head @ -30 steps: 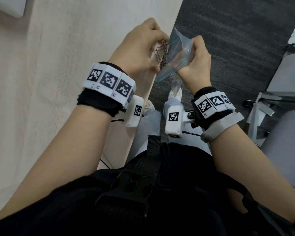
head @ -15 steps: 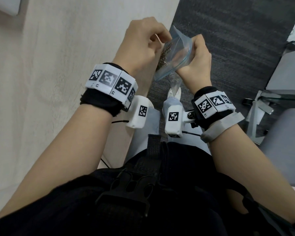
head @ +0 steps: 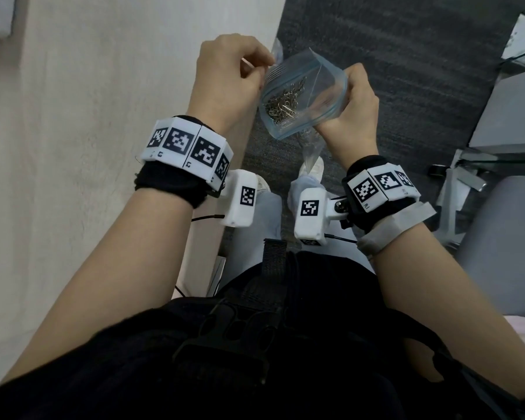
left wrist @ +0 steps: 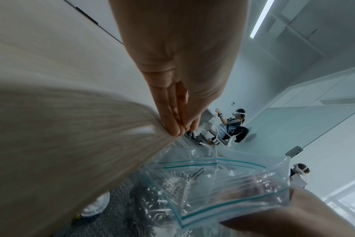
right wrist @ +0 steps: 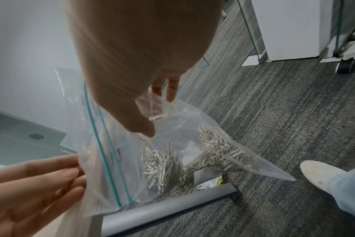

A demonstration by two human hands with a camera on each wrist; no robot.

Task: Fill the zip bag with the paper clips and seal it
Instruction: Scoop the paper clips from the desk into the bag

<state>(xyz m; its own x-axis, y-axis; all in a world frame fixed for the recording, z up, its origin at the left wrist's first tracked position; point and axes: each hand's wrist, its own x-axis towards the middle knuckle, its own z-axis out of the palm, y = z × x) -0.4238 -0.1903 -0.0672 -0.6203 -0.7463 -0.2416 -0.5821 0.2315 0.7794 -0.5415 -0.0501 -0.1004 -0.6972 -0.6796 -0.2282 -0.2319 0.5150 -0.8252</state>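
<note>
Head view shows your two hands raised over the edge of the pale table [head: 73, 147], with the zip bag [head: 303, 95] held between them above the dark carpet [head: 406, 71]. Your left hand [head: 228, 80] has its fingers curled and pinches the left end of the bag's open top at the fingertips. Your right hand [head: 355, 107] is curled round the right side of the bag, gripping the plastic near the blue-green zip strip. The mouth of the bag is spread open and faces up towards you.

The paper clips [head: 282, 104] lie inside the bag in a silvery heap, gathered towards its lower left part.

From the right wrist, the bag [right wrist: 172, 152] hangs below your right hand [right wrist: 136, 64], whose thumb and fingers bunch a fold of the plastic. The paper clips [right wrist: 192, 160] fill the sagging bottom of the bag, and the fingers [right wrist: 51, 173] of your left hand hold the top edge just beside the green zip line.

From the left wrist, your left hand [left wrist: 178, 80] has its fingertips pressed together on the bag's rim, and the open mouth of the bag [left wrist: 223, 184] shows below with clips [left wrist: 172, 192] inside.

Your white shoe [right wrist: 322, 174] stands on the carpet [right wrist: 294, 112], well apart from the bag.
</note>
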